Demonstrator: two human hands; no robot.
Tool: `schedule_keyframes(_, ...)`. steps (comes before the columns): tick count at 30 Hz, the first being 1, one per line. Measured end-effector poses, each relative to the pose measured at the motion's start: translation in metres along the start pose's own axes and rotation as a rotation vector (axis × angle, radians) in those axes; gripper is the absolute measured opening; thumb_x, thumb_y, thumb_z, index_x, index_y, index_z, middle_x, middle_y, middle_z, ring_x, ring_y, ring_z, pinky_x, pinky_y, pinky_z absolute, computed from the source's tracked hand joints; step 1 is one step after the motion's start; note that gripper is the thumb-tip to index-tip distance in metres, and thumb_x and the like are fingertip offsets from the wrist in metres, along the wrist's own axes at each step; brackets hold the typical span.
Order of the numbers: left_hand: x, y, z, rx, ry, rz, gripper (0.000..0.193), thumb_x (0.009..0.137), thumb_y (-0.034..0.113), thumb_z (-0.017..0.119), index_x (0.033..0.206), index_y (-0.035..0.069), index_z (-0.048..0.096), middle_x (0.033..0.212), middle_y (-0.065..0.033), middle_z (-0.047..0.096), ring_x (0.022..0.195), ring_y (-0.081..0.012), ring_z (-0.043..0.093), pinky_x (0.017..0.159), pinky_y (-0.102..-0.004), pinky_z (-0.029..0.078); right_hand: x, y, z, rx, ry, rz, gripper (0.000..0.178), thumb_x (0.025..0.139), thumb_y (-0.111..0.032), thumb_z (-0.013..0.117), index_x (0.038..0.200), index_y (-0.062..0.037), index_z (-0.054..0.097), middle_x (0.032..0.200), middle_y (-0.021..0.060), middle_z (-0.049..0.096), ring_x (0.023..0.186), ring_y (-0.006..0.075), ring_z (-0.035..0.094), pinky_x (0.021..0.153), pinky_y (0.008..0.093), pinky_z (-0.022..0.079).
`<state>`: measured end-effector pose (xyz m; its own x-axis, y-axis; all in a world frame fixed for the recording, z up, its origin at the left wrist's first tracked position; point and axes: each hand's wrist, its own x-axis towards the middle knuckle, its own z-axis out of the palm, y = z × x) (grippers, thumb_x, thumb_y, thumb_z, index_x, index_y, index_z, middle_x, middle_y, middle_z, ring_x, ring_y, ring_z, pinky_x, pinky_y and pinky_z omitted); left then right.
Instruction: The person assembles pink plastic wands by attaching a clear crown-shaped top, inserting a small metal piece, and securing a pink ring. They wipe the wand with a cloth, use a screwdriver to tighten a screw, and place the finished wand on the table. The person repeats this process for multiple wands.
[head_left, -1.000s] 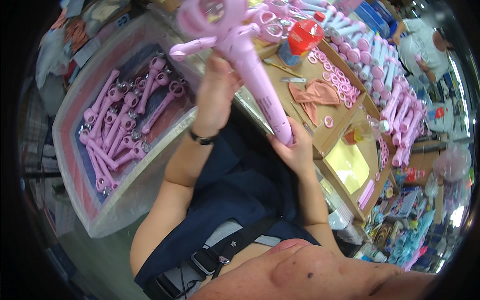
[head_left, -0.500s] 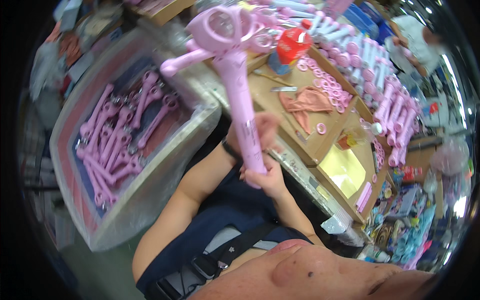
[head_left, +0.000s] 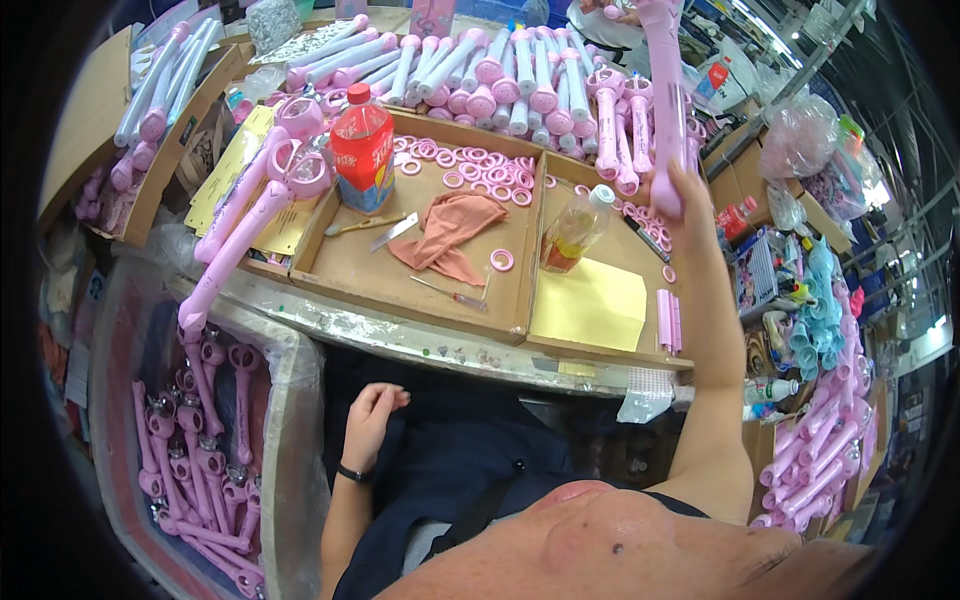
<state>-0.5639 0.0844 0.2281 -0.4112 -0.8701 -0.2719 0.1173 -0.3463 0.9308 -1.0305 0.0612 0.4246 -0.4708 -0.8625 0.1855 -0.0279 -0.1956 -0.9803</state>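
My right hand (head_left: 678,197) is stretched out at the right, wrapped round the lower end of a long pink plastic wand handle (head_left: 668,110). The wand stands nearly upright beside a pile of similar pink handles (head_left: 622,130), and its top runs out of view. Low in front of my body, my left hand (head_left: 372,420) holds nothing, its fingers loosely bent. At the left end of the bench, two pink wands with ring-shaped heads lie side by side. The nearer wand (head_left: 238,245) sticks out past the edge, above a bin (head_left: 285,400) holding several such wands.
Cardboard trays (head_left: 400,300) on the bench hold pink rings (head_left: 490,165), an orange cloth (head_left: 450,230), a small blade (head_left: 393,232), a screwdriver (head_left: 450,292) and yellow paper (head_left: 590,310). A red-capped bottle (head_left: 362,150) and a clear bottle (head_left: 575,232) stand there. White-and-pink wands (head_left: 500,80) are heaped behind.
The view has swung to the right. Both hands were on one ring-headed wand; now my left hand is empty and lower, and my right hand grips a wand handle far right.
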Motion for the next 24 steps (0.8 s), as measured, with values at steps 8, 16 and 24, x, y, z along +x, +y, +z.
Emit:
schedule_keyframes(8,-0.031,-0.022,0.013,0.359,0.167,0.087,0.016,0.092,0.013,0.056,0.099,-0.001,0.061,0.090,-0.0071,0.065,0.081,-0.0114,0.061,0.075,-0.0240,0.048,0.181,0.089,-0.072,-0.497,0.436,0.168,0.048,0.073,-0.044,0.073,0.084,0.0026,0.065,0.061,0.0054,0.059,0.046,0.0142,0.057,0.035,0.0263,0.034)
schedule_keyframes(16,-0.018,0.013,0.060,0.583,-0.022,0.267,0.017,0.088,0.009,0.058,0.101,0.000,0.062,0.093,-0.0131,0.065,0.083,-0.0225,0.064,0.073,-0.0296,0.049,0.221,0.161,-0.107,-0.467,0.396,0.067,0.062,0.073,-0.042,0.073,0.105,0.0091,0.060,0.083,0.0150,0.065,0.062,0.0210,0.063,0.052,0.0304,0.049)
schedule_keyframes(24,0.063,0.076,0.122,0.751,-0.373,0.750,0.022,0.081,0.012,0.067,0.099,0.001,0.061,0.094,-0.0163,0.064,0.087,-0.0331,0.061,0.078,-0.0369,0.049,0.070,0.131,-0.063,-0.916,0.070,-0.450,0.036,0.081,-0.025,0.065,0.106,0.0011,0.060,0.102,0.0179,0.061,0.096,0.0320,0.057,0.085,0.0377,0.044)
